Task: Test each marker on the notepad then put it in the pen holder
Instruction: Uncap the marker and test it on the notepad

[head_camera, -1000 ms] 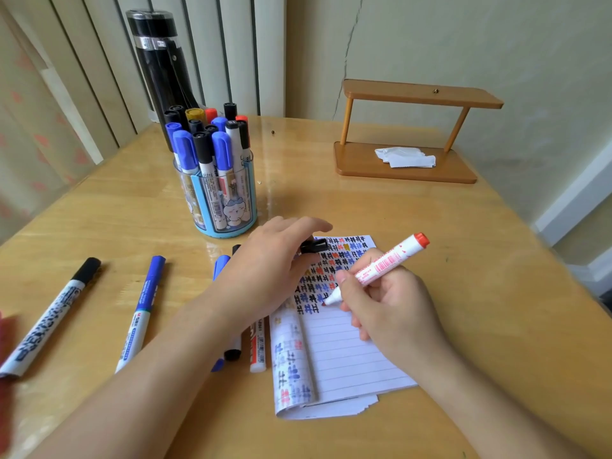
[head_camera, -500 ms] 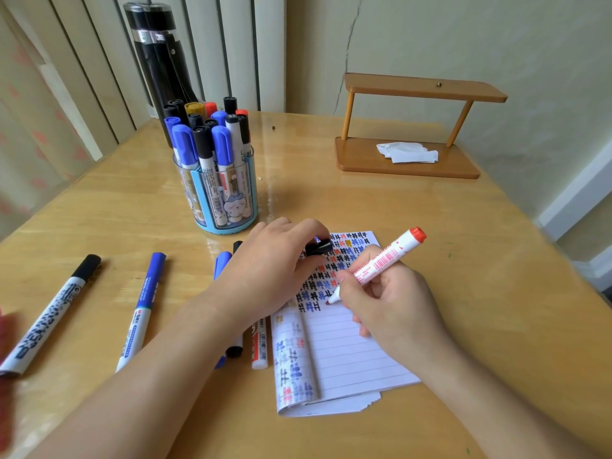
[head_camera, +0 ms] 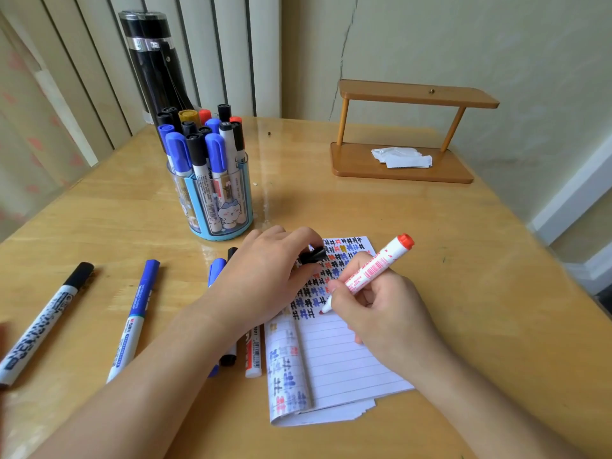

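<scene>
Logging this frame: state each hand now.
Left hand: pinches a small black object over the notepad.
Right hand: grips the red marker, tip on paper.

A cracked pale wall (head_camera: 463, 44) and vertical blinds (head_camera: 82, 61) stand behind the glossy wooden table (head_camera: 463, 260).

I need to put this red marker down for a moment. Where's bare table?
Free: the table right of the notepad, and between the pen holder and the wooden stand. Crowded: left of the notepad, where loose markers lie under the left hand.
</scene>
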